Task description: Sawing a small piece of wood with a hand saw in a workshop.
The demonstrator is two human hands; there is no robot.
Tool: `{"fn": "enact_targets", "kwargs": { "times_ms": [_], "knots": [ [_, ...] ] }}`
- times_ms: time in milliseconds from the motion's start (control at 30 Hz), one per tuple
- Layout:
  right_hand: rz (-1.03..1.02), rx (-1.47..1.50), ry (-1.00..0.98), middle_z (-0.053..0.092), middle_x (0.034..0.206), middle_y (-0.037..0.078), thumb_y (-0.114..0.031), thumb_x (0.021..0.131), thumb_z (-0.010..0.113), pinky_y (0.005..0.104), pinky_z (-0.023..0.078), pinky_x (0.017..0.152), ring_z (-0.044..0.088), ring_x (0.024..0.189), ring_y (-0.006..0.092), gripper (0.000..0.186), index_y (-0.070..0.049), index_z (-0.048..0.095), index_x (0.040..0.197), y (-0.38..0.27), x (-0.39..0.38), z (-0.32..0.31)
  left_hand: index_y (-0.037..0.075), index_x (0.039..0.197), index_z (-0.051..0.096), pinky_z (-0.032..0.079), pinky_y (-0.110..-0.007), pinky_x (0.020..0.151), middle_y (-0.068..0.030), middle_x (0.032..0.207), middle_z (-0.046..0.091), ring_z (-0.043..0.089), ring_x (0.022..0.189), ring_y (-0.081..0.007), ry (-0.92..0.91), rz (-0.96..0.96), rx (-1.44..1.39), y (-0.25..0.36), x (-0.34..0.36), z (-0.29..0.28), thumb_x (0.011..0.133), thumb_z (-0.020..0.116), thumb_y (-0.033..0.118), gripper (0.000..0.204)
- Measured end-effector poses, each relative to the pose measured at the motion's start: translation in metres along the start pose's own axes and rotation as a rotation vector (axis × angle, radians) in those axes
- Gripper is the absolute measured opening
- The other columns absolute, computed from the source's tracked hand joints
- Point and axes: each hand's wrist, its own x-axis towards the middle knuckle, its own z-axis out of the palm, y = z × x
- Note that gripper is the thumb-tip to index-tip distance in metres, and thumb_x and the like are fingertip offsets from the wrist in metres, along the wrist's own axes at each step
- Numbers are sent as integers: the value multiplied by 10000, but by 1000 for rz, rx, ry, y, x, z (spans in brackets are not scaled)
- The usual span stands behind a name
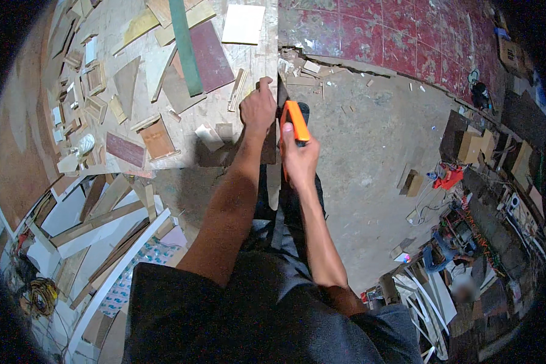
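Note:
My right hand [301, 159] is wrapped round the orange handle of what looks like a hand saw [296, 115], just off the right edge of the worktable. Its blade is mostly hidden, so I cannot tell whether it touches wood. Close by on the left, my left hand [258, 110] lies on the table edge with a finger stretched forward; some of its fingers are hidden. A dark board [268, 148] shows beside my left wrist. Left of that hand are a small bundle of thin wood strips [237, 90] and small offcuts [209, 138].
The pale worktable [191, 124] bears a long green strip [185, 48], a maroon panel [209, 57], a white panel [243, 24] and many scraps. Long boards [106, 221] are heaped at lower left. Concrete floor [364, 145] lies right, with red cloth [448, 176] and cables farther off.

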Motion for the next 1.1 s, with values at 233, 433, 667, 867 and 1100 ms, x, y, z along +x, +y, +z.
{"fn": "enact_targets", "kwargs": {
  "times_ms": [233, 433, 667, 867, 1100],
  "knots": [
    [193, -39, -128, 528, 643, -16, -365, 964, 656, 278, 372, 509, 443, 563, 66, 381, 16, 665, 974, -30, 13, -8, 157, 1158, 505, 500, -551, 590, -200, 689, 649, 654, 654, -416, -52, -31, 18, -7, 3, -1, 947, 503, 167, 211],
    [233, 172, -197, 527, 586, 8, -388, 986, 617, 292, 349, 375, 458, 410, 103, 379, -34, 614, 850, -71, 60, -8, 122, 1132, 519, 499, -528, 585, -189, 683, 651, 661, 652, -400, -57, 21, -80, -6, 0, -4, 920, 544, 118, 213],
    [-191, 75, -30, 554, 565, 13, -402, 974, 613, 294, 388, 410, 504, 438, 104, 421, -38, 619, 762, -128, 116, -47, 120, 1120, 539, 492, -526, 572, -192, 669, 648, 653, 630, -403, 4, 52, -31, 4, 7, -3, 927, 528, 139, 194],
    [-329, -33, 114, 636, 717, -21, -200, 824, 813, 270, 468, 622, 564, 660, 79, 229, -18, 677, 859, -14, 120, -57, 129, 1118, 545, 484, -530, 553, -187, 640, 633, 645, 608, -403, 0, 36, 34, 2, 3, -1, 923, 529, 129, 196],
    [-81, -13, -26, 692, 752, 25, -259, 759, 873, 275, 508, 676, 613, 691, 86, 313, -10, 711, 857, 95, 114, -23, 125, 1103, 555, 485, -526, 556, -183, 645, 636, 649, 611, -394, 7, 39, 30, 5, 3, -1, 921, 526, 125, 185]
  ]
}}
